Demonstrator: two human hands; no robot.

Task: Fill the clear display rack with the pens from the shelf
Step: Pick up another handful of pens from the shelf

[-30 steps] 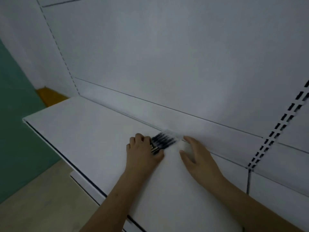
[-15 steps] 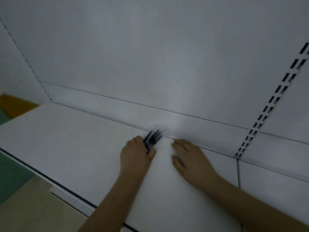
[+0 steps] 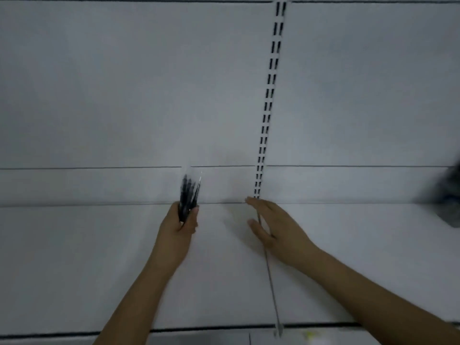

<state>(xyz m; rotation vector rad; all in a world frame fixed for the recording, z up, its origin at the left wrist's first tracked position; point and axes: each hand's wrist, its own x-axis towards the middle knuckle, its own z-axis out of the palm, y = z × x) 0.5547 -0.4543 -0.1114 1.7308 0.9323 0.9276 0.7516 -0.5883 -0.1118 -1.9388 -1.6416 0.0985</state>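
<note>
Left hand [image 3: 178, 224] grips a bunch of pens [image 3: 188, 194], tips up; right hand [image 3: 276, 224] hovers flat-fingered over the shelf [image 3: 74, 257]; a blurred dark shape [image 3: 448, 197], perhaps the rack, sits far right.

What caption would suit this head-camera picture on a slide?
Left hand grips a bundle of black pens above the white shelf; right hand open beside it.

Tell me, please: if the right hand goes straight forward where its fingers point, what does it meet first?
Probably the white back panel where it joins the shelf. The right hand is open, its fingertips near that joint; depth is unclear.
</note>
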